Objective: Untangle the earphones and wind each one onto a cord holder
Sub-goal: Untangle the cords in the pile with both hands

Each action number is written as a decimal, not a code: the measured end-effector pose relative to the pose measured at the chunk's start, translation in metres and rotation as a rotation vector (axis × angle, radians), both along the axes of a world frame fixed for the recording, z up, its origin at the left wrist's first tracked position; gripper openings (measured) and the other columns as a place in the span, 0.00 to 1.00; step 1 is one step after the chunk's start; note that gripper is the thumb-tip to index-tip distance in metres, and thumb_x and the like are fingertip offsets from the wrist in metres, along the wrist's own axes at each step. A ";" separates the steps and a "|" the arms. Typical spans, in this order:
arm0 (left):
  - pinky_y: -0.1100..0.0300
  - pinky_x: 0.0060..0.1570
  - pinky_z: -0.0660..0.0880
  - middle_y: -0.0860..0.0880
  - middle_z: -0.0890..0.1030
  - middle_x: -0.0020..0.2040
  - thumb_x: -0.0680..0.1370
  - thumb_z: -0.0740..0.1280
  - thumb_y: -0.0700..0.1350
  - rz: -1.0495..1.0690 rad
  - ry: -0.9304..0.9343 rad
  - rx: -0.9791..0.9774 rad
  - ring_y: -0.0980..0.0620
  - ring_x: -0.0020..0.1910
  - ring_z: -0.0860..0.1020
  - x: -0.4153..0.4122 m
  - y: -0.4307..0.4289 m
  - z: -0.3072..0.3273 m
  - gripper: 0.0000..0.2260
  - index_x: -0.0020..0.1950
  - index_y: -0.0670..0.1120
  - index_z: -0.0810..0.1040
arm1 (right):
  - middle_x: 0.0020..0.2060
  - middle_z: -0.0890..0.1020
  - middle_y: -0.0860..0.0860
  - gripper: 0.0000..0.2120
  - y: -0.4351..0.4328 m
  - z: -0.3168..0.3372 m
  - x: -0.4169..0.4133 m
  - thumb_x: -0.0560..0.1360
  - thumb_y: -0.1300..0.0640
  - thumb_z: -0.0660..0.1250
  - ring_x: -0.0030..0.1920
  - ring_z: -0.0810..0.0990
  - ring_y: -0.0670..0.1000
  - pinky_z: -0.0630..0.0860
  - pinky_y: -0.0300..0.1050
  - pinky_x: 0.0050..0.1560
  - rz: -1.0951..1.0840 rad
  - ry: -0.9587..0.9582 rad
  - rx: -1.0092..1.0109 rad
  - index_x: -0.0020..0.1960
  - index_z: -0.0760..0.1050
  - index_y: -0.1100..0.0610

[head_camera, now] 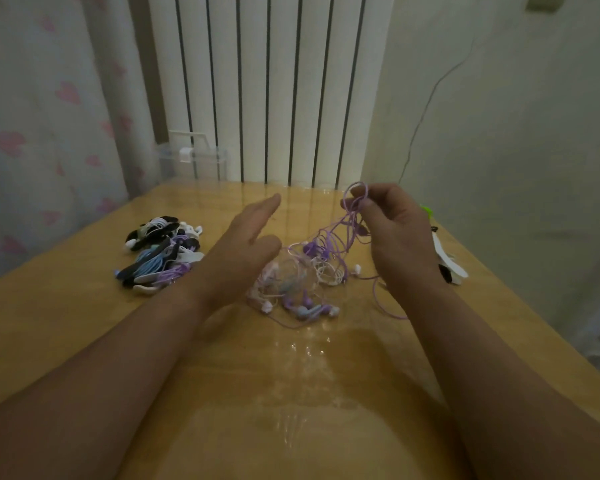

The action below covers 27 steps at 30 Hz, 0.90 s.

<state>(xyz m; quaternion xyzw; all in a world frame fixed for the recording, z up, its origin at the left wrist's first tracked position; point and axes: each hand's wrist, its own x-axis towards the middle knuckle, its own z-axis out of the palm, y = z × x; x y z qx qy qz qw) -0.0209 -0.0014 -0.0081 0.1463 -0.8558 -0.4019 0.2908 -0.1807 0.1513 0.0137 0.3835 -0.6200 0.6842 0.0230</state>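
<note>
While the right hand pinches purple cord, straight-fingered left hand overlaps the tangle.

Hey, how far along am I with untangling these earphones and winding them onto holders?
Done: a pile of wound earphones lies at the table's left. In hand: your right hand pinches a purple cord held up above the tangle; your left hand is open beside it. Left: that tangle of white, pink and purple earphones, with spare holders behind your right wrist.

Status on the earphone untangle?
Right hand pinching purple cord, lifted. Left hand open, holding nothing. Cord runs down into tangle, not free yet.
</note>
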 end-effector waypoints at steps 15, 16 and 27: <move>0.62 0.35 0.68 0.54 0.74 0.37 0.86 0.61 0.47 0.067 0.062 -0.051 0.59 0.33 0.70 -0.016 0.007 -0.014 0.06 0.52 0.47 0.75 | 0.31 0.79 0.53 0.09 0.005 0.011 -0.022 0.84 0.64 0.57 0.30 0.81 0.53 0.81 0.48 0.34 0.090 -0.707 -0.393 0.52 0.75 0.55; 0.61 0.35 0.68 0.54 0.74 0.37 0.86 0.61 0.46 0.082 0.046 -0.051 0.59 0.33 0.70 -0.016 0.004 -0.015 0.06 0.53 0.46 0.75 | 0.29 0.76 0.52 0.08 0.005 0.009 -0.028 0.83 0.64 0.57 0.28 0.76 0.52 0.76 0.44 0.31 0.127 -0.770 -0.428 0.51 0.74 0.55; 0.48 0.68 0.71 0.51 0.73 0.66 0.78 0.58 0.52 0.283 0.270 -0.336 0.54 0.67 0.71 -0.007 0.020 0.005 0.24 0.73 0.49 0.74 | 0.27 0.67 0.48 0.08 0.014 0.026 -0.006 0.83 0.61 0.59 0.25 0.60 0.48 0.57 0.39 0.26 0.295 -0.630 -0.412 0.47 0.74 0.53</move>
